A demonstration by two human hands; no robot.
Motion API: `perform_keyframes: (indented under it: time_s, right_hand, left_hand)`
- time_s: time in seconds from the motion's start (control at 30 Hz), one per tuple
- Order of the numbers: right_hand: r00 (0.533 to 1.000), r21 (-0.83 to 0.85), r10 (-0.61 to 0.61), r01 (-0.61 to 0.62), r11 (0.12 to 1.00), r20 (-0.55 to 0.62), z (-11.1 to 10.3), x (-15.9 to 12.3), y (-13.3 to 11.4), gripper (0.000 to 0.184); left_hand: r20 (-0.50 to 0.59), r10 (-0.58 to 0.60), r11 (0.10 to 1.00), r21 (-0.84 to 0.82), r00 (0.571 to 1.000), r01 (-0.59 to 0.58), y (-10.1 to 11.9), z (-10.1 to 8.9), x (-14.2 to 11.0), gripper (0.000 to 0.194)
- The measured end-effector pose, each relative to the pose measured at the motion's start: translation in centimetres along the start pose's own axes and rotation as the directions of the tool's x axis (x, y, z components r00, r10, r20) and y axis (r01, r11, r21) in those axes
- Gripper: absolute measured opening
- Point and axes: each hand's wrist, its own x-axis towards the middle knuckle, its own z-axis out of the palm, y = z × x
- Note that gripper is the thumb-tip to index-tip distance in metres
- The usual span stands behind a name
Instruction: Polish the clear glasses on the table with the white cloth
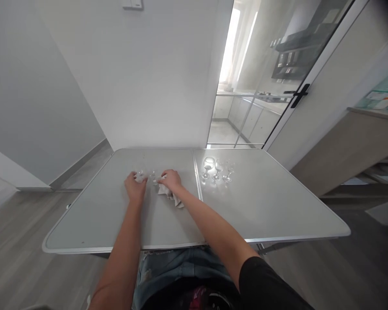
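On the left half of the table, my left hand (136,187) is closed around the base of a clear stemmed glass (141,174). A second clear glass (154,177) stands between my two hands, its outline faint. My right hand (171,178) pinches a crumpled white cloth (168,193), which hangs onto the tabletop, with its fingertips close to that second glass. Whether they touch it I cannot tell. To the right of the table's seam, three stemmed glasses stand upright in a row: a left one (208,167), a middle one (217,169) and a right one (228,171).
The folding table (265,206) is light grey with a metal rim and a raised centre seam (197,174). A white wall (161,77) rises behind it. Beyond the right back corner is a glass door with a black handle (300,95). A wooden shelf (349,146) stands at right.
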Motion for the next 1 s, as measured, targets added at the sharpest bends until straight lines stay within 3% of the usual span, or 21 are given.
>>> perform_keyframes:
  time_s: [0.03,0.1,0.17,0.23,0.3,0.37,0.47,0.53,0.67,0.77,0.9,1.0]
  right_hand:
    - [1.000,0.006,-0.003,0.003,1.000,0.027,-1.0,-0.7,0.6,0.027]
    - [1.000,0.003,-0.007,0.007,1.000,-0.007,-3.4,-2.4,2.4,0.032]
    - [0.991,-0.027,0.038,-0.042,0.999,-0.126,-5.9,-4.3,4.7,0.039]
    - [0.969,-0.061,0.100,-0.117,0.991,-0.228,-8.5,-6.2,7.4,0.033]
    - [0.918,-0.087,0.194,-0.237,0.968,-0.345,-10.9,-7.5,9.9,0.022]
    - [0.872,-0.134,0.266,-0.346,0.928,-0.410,-12.8,-8.1,11.9,0.025]
    - [0.837,-0.181,0.352,-0.457,0.871,-0.419,-14.4,-7.8,13.6,0.032]
    - [0.822,-0.175,0.395,-0.496,0.850,-0.410,-14.6,-7.2,14.2,0.036]
    - [0.788,-0.103,0.454,-0.536,0.838,-0.416,-14.3,-5.5,15.3,0.041]
    - [0.774,-0.026,0.467,-0.527,0.849,-0.426,-13.9,-4.3,16.1,0.039]
    - [0.769,0.055,0.444,-0.474,0.879,-0.460,-13.4,-3.3,16.5,0.036]
    - [0.766,0.062,0.435,-0.464,0.884,-0.474,-13.2,-3.4,16.3,0.036]
  left_hand:
    - [-0.045,0.032,0.999,0.010,0.998,-0.031,0.6,-0.5,-0.3,0.055]
    - [-0.187,0.071,0.997,-0.016,0.980,-0.075,2.2,-1.6,-1.2,0.061]
    - [-0.292,0.100,0.990,-0.065,0.951,-0.124,4.7,-2.4,-2.5,0.051]
    - [-0.304,0.129,0.980,-0.107,0.944,-0.168,7.7,-2.3,-4.3,0.039]
    - [-0.200,0.160,0.966,-0.169,0.967,-0.195,10.8,-1.2,-6.4,0.027]
    - [0.008,0.200,0.945,-0.264,0.980,-0.191,13.6,1.1,-8.4,0.018]
    - [0.307,0.227,0.940,-0.318,0.924,-0.125,16.7,5.7,-10.3,0.010]
    - [0.414,0.222,0.951,-0.293,0.883,-0.102,17.8,8.7,-10.7,0.015]
    - [0.513,0.151,0.966,-0.258,0.845,-0.016,18.6,13.6,-10.6,0.041]
    - [0.554,0.166,0.957,-0.288,0.816,0.001,18.7,15.9,-10.5,0.047]
    - [0.540,0.168,0.946,-0.324,0.825,0.020,19.4,17.5,-10.7,0.033]
    - [0.535,0.210,0.921,-0.389,0.818,0.017,20.3,17.3,-10.8,0.013]
